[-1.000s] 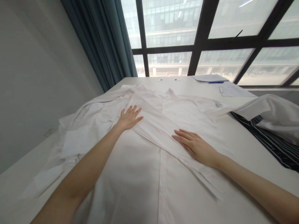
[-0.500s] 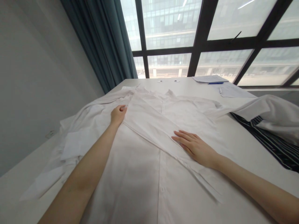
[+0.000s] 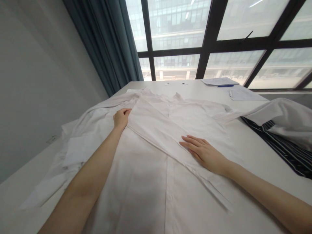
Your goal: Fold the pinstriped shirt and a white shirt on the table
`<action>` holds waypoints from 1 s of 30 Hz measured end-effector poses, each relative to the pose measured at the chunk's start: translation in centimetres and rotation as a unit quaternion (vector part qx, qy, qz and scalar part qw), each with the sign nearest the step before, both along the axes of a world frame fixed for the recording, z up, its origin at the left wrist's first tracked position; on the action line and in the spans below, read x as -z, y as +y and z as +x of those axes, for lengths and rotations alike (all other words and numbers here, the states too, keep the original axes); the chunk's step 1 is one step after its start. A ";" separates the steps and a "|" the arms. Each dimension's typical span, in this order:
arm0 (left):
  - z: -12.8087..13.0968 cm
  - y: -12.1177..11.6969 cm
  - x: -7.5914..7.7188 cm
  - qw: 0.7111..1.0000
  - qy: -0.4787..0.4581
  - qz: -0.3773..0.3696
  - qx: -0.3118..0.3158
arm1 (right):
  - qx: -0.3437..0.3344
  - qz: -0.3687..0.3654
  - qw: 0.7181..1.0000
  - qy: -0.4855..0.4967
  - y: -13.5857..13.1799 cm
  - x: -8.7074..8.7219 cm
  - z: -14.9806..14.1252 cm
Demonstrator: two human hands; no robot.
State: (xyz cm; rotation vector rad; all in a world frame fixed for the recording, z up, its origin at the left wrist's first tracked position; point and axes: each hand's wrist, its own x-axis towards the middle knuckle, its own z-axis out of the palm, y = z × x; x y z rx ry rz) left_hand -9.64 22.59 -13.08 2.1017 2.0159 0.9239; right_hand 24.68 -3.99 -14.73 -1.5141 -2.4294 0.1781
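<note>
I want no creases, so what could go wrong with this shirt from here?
The left hand seems to pinch the shirt beside the sleeve laid across it; an uneven pull might skew that fold. The right hand rests flat on the sleeve; if it slides, wrinkles could form.

The hem of the white shirt [image 3: 146, 169] ran out past the near edge, and the button [image 3: 170, 197] on its front was blurred. The curled fingertips of the left hand [image 3: 121, 117] were partly hidden, so their hold on the fabric could not be told; the palm of the right hand [image 3: 206, 154] faced down, out of sight. At the right, white cloth [image 3: 287, 112] covered part of the striped cloth [image 3: 282, 146], and the right edge cut off both. The wall socket [image 3: 51, 139] at the left was blurred.
</note>
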 end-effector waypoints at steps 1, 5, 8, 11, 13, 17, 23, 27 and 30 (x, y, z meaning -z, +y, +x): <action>-0.1 0.0 -0.1 1.000 0.000 -0.004 -0.004 | 0.000 0.002 1.000 0.002 0.0 0.0 0.0; -0.3 0.0 -0.8 0.999 0.015 -0.036 -0.026 | -0.002 0.011 1.000 0.007 0.0 0.2 0.0; -0.2 0.1 -1.1 0.998 0.028 -0.057 -0.025 | -0.002 0.010 1.000 0.001 0.0 0.1 0.1; -0.2 0.1 -1.3 0.997 0.035 -0.062 -0.022 | -0.003 0.002 1.000 -0.011 0.0 0.0 0.0; -0.2 -0.1 -1.3 0.997 0.045 -0.055 -0.023 | -0.003 -0.002 1.000 -0.016 0.0 0.0 0.0; 0.0 -1.0 -2.0 0.995 0.092 -0.021 -0.017 | -0.004 0.001 1.000 -0.013 0.0 0.0 0.0; 4.4 -3.7 -2.5 0.961 0.253 0.049 0.097 | -0.002 0.007 1.000 -0.011 0.0 -0.1 -0.1; 7.8 -5.5 -0.5 0.929 0.311 -0.042 0.197 | -0.003 0.006 1.000 -0.012 0.0 -0.1 -0.1; 8.0 -5.2 0.4 0.913 0.339 -0.086 0.209 | -0.003 0.005 1.000 -0.012 0.0 0.1 -0.1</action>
